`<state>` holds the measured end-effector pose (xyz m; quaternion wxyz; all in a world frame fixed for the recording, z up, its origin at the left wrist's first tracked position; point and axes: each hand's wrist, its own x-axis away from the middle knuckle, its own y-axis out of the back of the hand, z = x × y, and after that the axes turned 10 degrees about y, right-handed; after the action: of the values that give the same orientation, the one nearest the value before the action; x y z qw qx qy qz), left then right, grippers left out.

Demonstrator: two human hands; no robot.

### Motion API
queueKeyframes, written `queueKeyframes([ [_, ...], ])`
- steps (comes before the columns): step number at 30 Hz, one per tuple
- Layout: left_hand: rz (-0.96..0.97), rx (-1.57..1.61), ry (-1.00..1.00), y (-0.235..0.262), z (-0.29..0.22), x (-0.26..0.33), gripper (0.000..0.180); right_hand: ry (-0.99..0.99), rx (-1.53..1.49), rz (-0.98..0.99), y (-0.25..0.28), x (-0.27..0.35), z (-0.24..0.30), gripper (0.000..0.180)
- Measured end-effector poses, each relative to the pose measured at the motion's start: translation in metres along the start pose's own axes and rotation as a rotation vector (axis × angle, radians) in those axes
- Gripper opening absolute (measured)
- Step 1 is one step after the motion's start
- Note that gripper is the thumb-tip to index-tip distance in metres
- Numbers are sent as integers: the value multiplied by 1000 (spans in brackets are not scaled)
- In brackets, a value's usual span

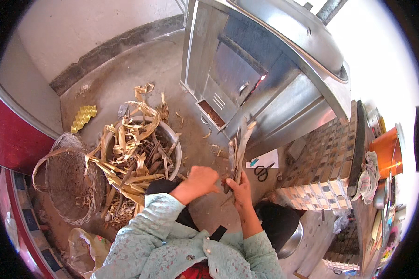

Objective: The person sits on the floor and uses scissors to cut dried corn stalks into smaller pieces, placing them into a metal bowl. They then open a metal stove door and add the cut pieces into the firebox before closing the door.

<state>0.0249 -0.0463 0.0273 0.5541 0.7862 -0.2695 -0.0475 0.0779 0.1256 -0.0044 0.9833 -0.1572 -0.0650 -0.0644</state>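
My right hand (240, 189) is wrapped round a small bundle of sticks (238, 151), held upright in front of the metal stove (246, 65). Just to its left is my left hand (199, 184), closed in a fist with the back of the hand up; whatever its fingers hold, if anything, is hidden. Beyond the left hand stands a metal basin (176, 158) heaped with dry corn husks (139, 125) and broken sticks (157, 157). The stove's firebox door (239, 69) is slightly ajar, with a red glow at its edge.
A wicker basket (72, 181) lies left of the basin, with a plastic bag (86, 251) nearer me. Black scissors (262, 172) lie on the floor by a white sheet (267, 159). A tiled brick counter (319, 172) rises at the right. Yellow wavy plastic (84, 118) lies near the wall.
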Motion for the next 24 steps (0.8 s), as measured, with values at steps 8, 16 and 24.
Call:
queueKeyframes([
  [8, -660, 419, 122, 71, 25, -113, 22, -27, 84, -71, 23, 17, 3, 52],
  [16, -871, 718, 205, 55, 13, -224, 28, -3, 211, -72, 37, 22, 6, 57],
  [24, -784, 855, 103, 52, 17, -243, 25, -30, 193, -51, 47, 19, -6, 51],
])
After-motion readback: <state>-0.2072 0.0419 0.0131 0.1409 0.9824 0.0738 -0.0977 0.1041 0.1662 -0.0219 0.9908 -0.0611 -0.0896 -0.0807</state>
